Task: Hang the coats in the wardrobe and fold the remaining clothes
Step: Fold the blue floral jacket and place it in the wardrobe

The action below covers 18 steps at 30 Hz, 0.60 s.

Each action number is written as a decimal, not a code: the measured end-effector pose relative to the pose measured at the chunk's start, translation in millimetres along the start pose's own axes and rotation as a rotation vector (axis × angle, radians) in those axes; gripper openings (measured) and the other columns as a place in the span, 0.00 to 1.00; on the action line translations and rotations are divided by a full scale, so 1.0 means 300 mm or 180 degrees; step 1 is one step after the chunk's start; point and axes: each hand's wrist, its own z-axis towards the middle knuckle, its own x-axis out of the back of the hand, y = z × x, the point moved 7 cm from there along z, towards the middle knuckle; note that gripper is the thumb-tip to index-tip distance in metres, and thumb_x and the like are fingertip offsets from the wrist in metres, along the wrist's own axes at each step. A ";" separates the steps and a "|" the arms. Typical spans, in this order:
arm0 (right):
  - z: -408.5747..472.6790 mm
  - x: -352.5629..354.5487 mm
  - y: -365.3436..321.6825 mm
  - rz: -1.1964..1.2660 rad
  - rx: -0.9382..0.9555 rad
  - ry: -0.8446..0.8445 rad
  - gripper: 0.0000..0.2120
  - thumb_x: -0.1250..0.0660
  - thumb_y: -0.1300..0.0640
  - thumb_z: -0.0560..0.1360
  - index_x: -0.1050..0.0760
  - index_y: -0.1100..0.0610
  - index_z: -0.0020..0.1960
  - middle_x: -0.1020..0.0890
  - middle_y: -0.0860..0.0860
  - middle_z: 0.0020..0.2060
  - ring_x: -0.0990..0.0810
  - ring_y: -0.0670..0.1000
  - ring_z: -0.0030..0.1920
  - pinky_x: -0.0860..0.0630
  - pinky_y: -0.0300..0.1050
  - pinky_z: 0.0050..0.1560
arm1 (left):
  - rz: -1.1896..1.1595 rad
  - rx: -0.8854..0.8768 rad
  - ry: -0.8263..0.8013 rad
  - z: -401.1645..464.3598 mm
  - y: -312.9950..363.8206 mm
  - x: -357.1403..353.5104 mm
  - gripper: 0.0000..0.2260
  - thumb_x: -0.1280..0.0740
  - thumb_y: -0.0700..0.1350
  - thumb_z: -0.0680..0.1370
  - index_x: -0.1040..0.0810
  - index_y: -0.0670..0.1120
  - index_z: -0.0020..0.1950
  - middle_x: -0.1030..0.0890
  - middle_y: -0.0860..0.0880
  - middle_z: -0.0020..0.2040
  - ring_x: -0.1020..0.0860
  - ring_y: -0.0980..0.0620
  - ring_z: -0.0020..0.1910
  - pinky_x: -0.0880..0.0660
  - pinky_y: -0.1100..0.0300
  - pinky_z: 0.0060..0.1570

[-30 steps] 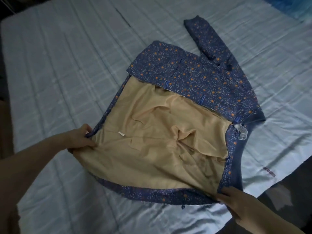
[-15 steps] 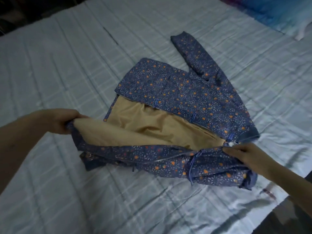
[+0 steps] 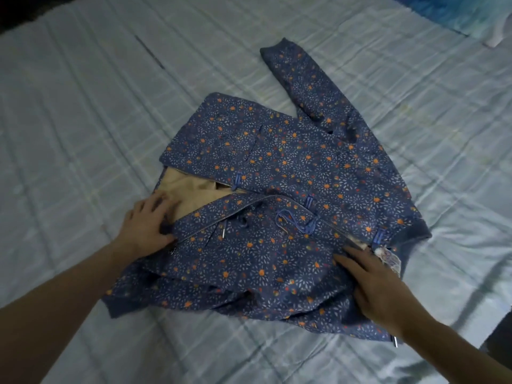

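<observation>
Resting flat on one floral jacket (image 3: 279,173) — two hands, left (image 3: 146,225), right (image 3: 374,284) — fingers straight, gripping nothing

Bedsheet (image 3: 83,128) lies bare left of the jacket (image 3: 291,167)

Dim light — pale checked bedspread (image 3: 83,120) covers bed.

We are in a bedroom at home. What tells us so is the bed (image 3: 83,112) that fills nearly the whole view, spread with a pale blue checked sheet (image 3: 415,134), creased and quilted in lines. At one o'clock lies a bright blue bedcover or pillow (image 3: 457,12). At five o'clock the mattress edge drops away to a dark floor (image 3: 498,345).
</observation>
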 end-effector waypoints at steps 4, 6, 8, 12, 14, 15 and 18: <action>-0.031 -0.075 0.022 -0.0237 0.0074 -0.0222 0.34 0.38 0.59 0.68 0.35 0.56 0.74 0.33 0.56 0.72 0.31 0.57 0.69 0.36 0.48 0.69 | 0.0200 -0.0242 0.0241 0.061 0.024 0.051 0.10 0.37 0.46 0.79 0.22 0.53 0.58 0.20 0.46 0.58 0.24 0.42 0.57 0.30 0.52 0.54; -0.039 -0.064 0.019 -0.0289 0.0214 -0.0176 0.29 0.43 0.56 0.73 0.35 0.57 0.74 0.34 0.55 0.73 0.32 0.56 0.70 0.39 0.47 0.69 | 0.0375 -0.0167 0.0022 0.109 0.010 0.077 0.09 0.41 0.48 0.81 0.22 0.53 0.53 0.19 0.46 0.56 0.22 0.43 0.53 0.29 0.54 0.51; -0.043 -0.051 0.021 -0.0335 0.0296 -0.0098 0.25 0.50 0.51 0.79 0.33 0.58 0.73 0.34 0.55 0.73 0.34 0.55 0.71 0.41 0.45 0.71 | 0.0336 -0.0243 -0.0553 0.146 -0.021 0.072 0.11 0.43 0.45 0.80 0.22 0.55 0.53 0.20 0.46 0.58 0.22 0.44 0.56 0.28 0.55 0.56; -0.036 -0.051 0.048 -0.0333 0.0188 -0.0040 0.27 0.54 0.46 0.81 0.35 0.58 0.74 0.36 0.54 0.74 0.34 0.55 0.72 0.38 0.50 0.70 | 0.0601 -0.0908 -0.1035 0.149 -0.055 0.036 0.27 0.38 0.41 0.71 0.30 0.66 0.66 0.30 0.47 0.67 0.30 0.43 0.64 0.31 0.52 0.62; -0.036 -0.075 0.057 -0.0412 0.0194 -0.0110 0.26 0.56 0.48 0.81 0.41 0.56 0.76 0.39 0.53 0.76 0.37 0.54 0.74 0.40 0.51 0.71 | 0.1406 -0.0968 -0.0885 0.122 -0.068 0.010 0.36 0.34 0.40 0.70 0.42 0.61 0.75 0.40 0.51 0.72 0.36 0.45 0.66 0.35 0.53 0.61; -0.033 -0.081 0.057 -0.0480 0.0205 -0.0122 0.26 0.55 0.50 0.81 0.45 0.55 0.78 0.41 0.53 0.77 0.39 0.54 0.75 0.41 0.51 0.72 | 0.1437 -0.0894 -0.0765 0.107 -0.072 -0.005 0.37 0.34 0.40 0.71 0.43 0.59 0.76 0.40 0.51 0.72 0.37 0.46 0.66 0.35 0.52 0.60; -0.019 -0.079 0.048 -0.0540 0.0236 -0.0107 0.35 0.36 0.61 0.73 0.45 0.56 0.78 0.40 0.55 0.76 0.42 0.53 0.76 0.43 0.52 0.72 | 0.0659 -0.0961 -0.0230 0.097 -0.041 -0.025 0.22 0.35 0.41 0.76 0.29 0.54 0.69 0.28 0.49 0.66 0.30 0.44 0.61 0.32 0.49 0.58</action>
